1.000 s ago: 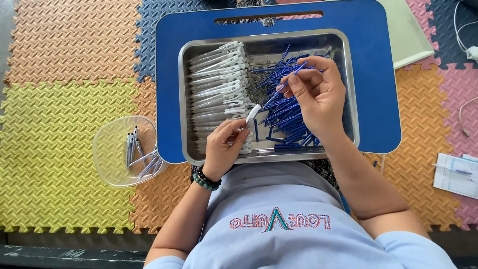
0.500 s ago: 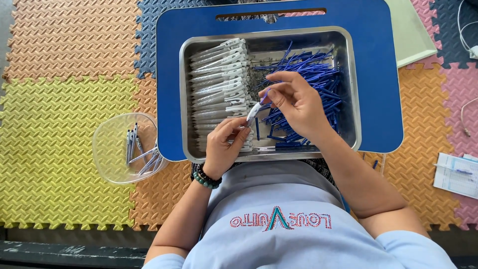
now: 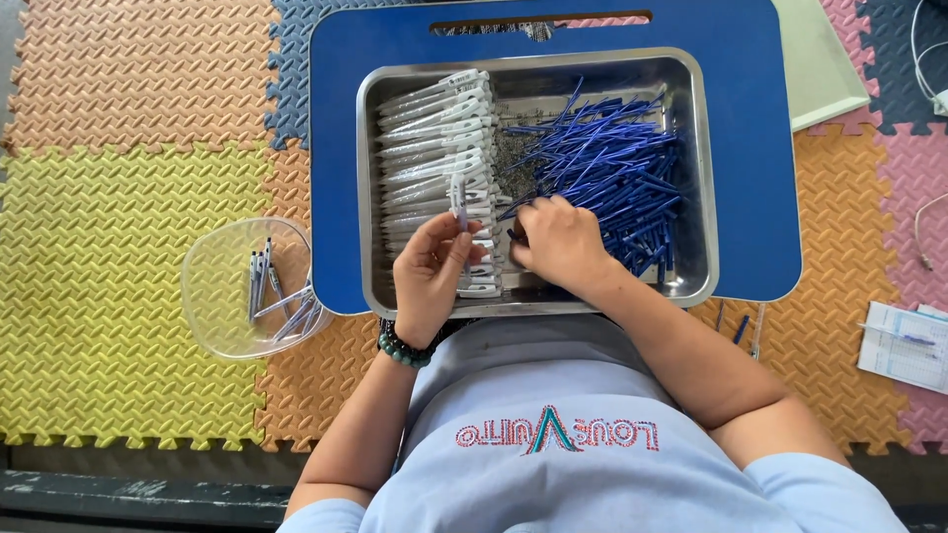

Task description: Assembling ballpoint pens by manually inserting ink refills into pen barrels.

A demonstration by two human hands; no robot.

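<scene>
My left hand (image 3: 432,276) pinches a white pen barrel (image 3: 459,197) upright over the steel tray (image 3: 696,178). My right hand (image 3: 558,242) curls by the blue refills (image 3: 612,168), grip unclear. It looks light, stiff and slick; hold mid-shaft.

I see coloured foam mats (image 3: 128,247) covering the floor, a clear bowl (image 3: 222,316) of pens left of the blue board (image 3: 750,148), and a paper (image 3: 904,347) at far right.
</scene>
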